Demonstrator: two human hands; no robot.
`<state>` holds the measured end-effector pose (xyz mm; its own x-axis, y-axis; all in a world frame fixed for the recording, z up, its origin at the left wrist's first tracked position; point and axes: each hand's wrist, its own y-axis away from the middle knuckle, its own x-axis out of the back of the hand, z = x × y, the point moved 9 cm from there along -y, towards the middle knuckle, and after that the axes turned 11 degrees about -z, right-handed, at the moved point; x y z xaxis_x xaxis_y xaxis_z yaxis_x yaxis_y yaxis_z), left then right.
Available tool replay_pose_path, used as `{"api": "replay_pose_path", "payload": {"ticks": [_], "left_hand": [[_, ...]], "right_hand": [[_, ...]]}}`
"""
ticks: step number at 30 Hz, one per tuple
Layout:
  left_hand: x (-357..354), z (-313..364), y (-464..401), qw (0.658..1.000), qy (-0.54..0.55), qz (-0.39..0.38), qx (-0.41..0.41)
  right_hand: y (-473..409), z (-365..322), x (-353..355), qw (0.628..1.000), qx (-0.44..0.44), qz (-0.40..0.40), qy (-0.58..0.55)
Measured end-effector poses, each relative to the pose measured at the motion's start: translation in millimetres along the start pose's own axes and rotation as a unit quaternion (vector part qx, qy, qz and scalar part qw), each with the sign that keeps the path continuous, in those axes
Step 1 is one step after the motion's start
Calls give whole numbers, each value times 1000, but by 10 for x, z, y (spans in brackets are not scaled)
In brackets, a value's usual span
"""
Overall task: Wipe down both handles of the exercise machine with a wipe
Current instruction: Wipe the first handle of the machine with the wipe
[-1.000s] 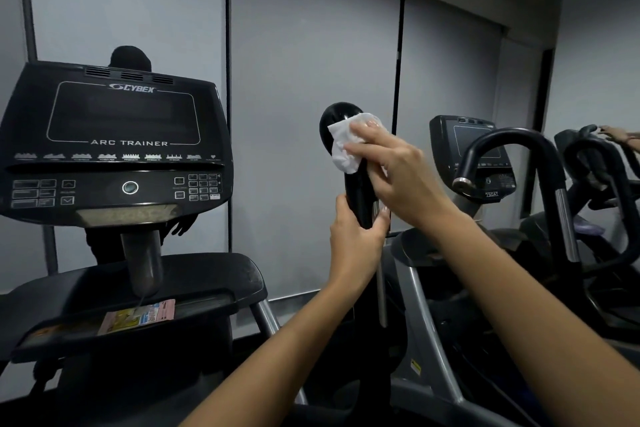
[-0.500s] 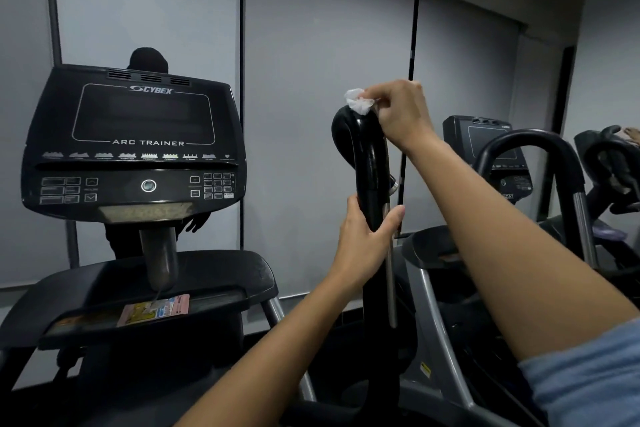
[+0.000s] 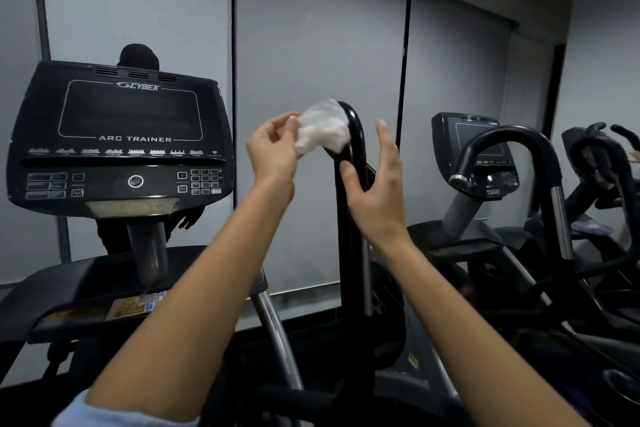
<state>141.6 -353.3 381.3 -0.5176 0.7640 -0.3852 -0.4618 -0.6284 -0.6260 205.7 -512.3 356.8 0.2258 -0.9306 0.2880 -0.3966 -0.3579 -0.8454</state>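
White wipe (image 3: 322,133), pinched by the left hand (image 3: 273,152), should wrap the handle (image 3: 355,149); right hand (image 3: 377,191) loosely open.

I observe the left hand (image 3: 273,152) pinching a crumpled white wipe (image 3: 323,131) between thumb and fingers (image 3: 289,121), the wipe lying against the upper left side of the black handle (image 3: 353,135). The right hand (image 3: 377,191) is around the handle below the curve: thumb in front of it, remaining fingers extended on the far side. The Cybex Arc Trainer console (image 3: 121,139) stands at left. A second machine's console (image 3: 474,152) and curved handle (image 3: 512,139) stand at right.
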Motion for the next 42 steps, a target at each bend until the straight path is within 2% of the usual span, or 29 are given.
{"api": "replay_pose_path", "payload": {"ticks": [2,4,7,10,13,16,17,19,21,23,28,30,36,40,42], "left_hand": [[218,-8,-51,998,37,51,24],[422,35,-70,993,50,103,27],[509,150,-65,988,77,136,7],[309,303,-101,990,60,117,-53],[20,439,-145,987,-10,81,-140],[-241,494,-204,965,-142,43,-216],[-343,496,-204,952,-196,20,-235],[-602,388,-186,921,-291,-80,-246],[-783,218,-117,870,-385,-171,-255],[-816,101,-121,846,-409,-226,-258],[-805,157,-323,838,-372,-291,-272],[-775,159,-463,831,-387,-291,-273],[-679,-13,-830,842,-407,-276,-223],[-601,-153,-971,872,-388,-249,-168],[-500,-26,-961,907,-321,-186,-201]], "right_hand": [[121,332,-173,991,-125,-46,-30],[218,560,-340,973,-199,-75,-90],[221,631,-365,970,-210,-53,-115],[208,554,-302,978,-183,-27,-91],[210,548,-307,979,-186,-23,-81],[196,554,-298,978,-191,-22,-80],[193,556,-296,978,-191,-23,-78],[187,564,-299,979,-186,-23,-76],[187,570,-309,979,-186,-20,-84],[183,573,-314,978,-192,-20,-80],[180,567,-293,978,-196,-16,-73],[185,565,-294,979,-192,-17,-72],[182,575,-307,980,-183,-20,-78],[178,570,-309,980,-180,-26,-82],[182,566,-314,979,-180,-27,-88]]}}
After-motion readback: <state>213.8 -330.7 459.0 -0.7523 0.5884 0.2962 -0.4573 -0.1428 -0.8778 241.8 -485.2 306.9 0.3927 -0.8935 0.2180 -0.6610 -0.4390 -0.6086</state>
